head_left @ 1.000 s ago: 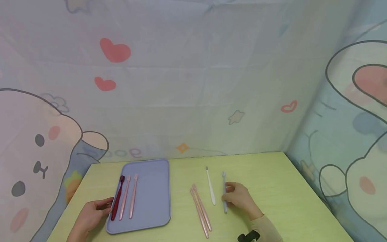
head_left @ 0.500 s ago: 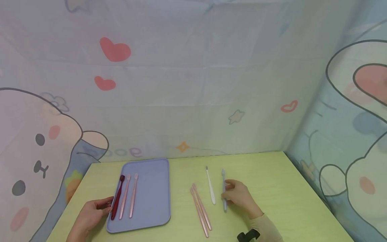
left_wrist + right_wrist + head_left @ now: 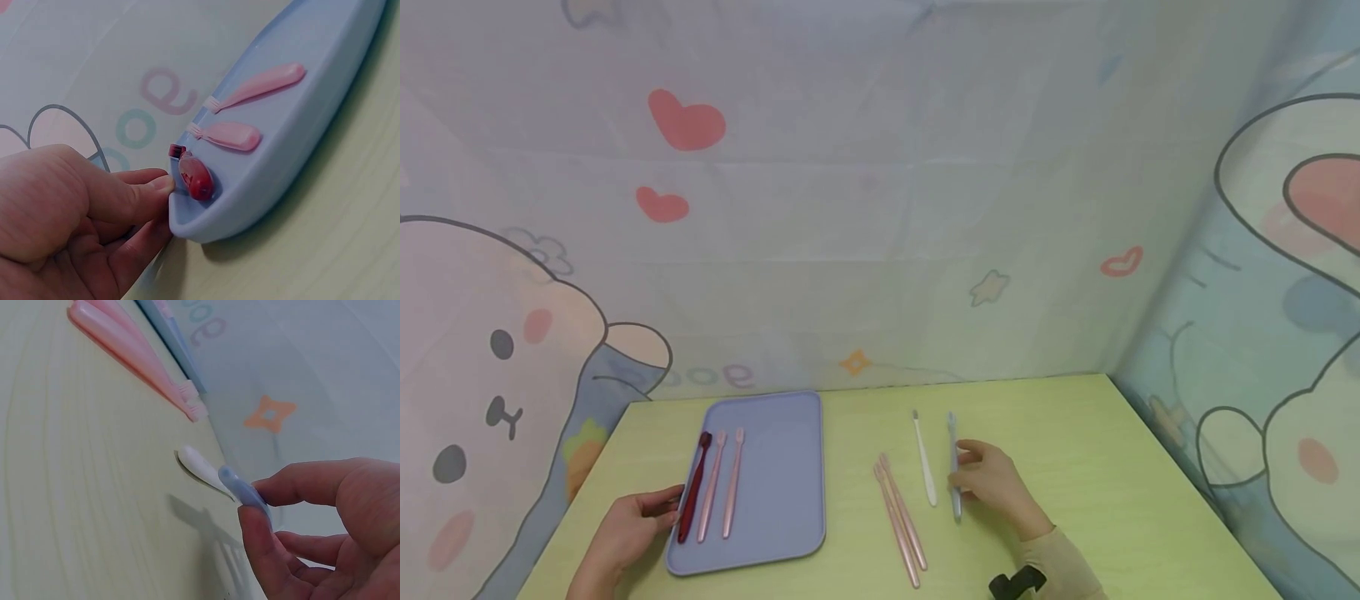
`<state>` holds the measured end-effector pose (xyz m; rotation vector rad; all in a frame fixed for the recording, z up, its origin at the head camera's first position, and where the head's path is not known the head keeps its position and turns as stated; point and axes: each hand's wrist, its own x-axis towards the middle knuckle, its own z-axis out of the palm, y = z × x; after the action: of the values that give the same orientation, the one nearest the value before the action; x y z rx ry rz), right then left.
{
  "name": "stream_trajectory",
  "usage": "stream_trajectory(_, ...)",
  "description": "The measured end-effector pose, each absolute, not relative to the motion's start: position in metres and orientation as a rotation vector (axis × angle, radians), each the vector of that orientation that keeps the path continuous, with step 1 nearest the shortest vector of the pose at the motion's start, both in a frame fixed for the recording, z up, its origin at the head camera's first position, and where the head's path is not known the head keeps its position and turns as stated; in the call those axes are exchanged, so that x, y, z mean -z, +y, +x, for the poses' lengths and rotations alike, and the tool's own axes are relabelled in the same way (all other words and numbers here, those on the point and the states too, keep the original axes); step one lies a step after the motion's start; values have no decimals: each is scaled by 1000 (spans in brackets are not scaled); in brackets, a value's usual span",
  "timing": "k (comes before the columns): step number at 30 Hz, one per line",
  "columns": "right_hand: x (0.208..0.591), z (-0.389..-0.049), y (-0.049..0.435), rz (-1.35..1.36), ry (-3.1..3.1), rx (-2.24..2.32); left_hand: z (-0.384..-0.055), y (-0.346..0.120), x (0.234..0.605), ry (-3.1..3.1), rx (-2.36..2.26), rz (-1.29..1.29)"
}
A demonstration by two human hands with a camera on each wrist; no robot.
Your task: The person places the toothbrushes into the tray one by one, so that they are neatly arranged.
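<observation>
Both hands grasp: the left hand (image 3: pixel 628 527) pinches the tray (image 3: pixel 778 500), the right hand (image 3: pixel 996 481) the blue toothbrush (image 3: pixel 239 487). The right wrist view shows this brush's handle end above the worktop (image 3: pixel 1075 433); only the head view shows its bristled end, beyond the right hand. Just left lies the white toothbrush (image 3: pixel 925 462).
</observation>
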<state>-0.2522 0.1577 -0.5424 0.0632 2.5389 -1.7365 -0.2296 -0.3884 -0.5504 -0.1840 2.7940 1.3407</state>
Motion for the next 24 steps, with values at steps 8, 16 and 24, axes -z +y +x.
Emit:
stream_trajectory(8, 542, -256, 154, 30, 2525, 1765, -230, -388, 550, 2790, -1339, -196)
stream_trajectory(16, 542, -259, 145, -48, 2452, 1845, -231, -387, 551, 2771, -1350, -213)
stream_trajectory(24, 543, -259, 136, -105, 2393, 1888, -231, -387, 551, 2770, -1365, -233)
